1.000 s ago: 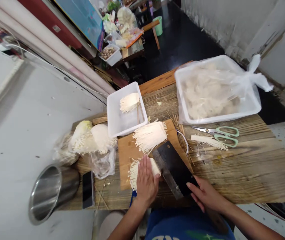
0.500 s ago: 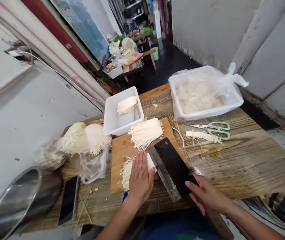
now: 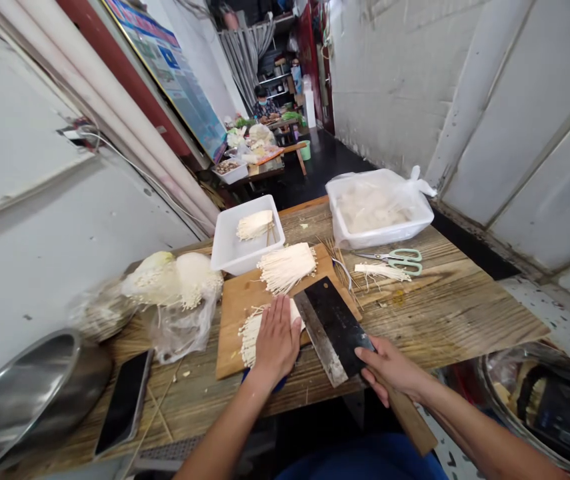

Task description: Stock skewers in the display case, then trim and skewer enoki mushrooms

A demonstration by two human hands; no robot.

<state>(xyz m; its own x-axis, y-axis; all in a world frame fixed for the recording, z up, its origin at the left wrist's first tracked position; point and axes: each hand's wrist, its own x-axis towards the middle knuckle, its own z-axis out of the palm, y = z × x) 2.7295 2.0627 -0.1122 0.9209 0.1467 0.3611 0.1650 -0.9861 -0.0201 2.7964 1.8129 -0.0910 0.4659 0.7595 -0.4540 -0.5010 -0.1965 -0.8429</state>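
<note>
My left hand (image 3: 277, 337) lies flat, fingers stretched out, on a bunch of enoki mushrooms (image 3: 251, 333) at the near side of the wooden cutting board (image 3: 229, 347). In my right hand (image 3: 389, 363) is a cleaver (image 3: 332, 327), gripped where its wooden handle meets the dark blade. The blade lies tilted across the board's right side, its pale edge beside the cut end of the bunch under my left hand. Another enoki bunch (image 3: 289, 267), spread into a fan, rests farther up the board.
Behind the board stands a white tub (image 3: 229, 253) with enoki on sticks. A bagged white tub (image 3: 379, 233), green-handled scissors (image 3: 405, 255) and loose enoki (image 3: 382, 272) are to the right. Left are bagged enoki (image 3: 165, 280), a phone (image 3: 125, 400) and a steel pot (image 3: 65, 400). A person sits far back.
The camera view has tilted up, showing more of the far room and the cleaver's handle. My left hand stays flat on the enoki, and the cleaver keeps nearly the same place against the bunch.
</note>
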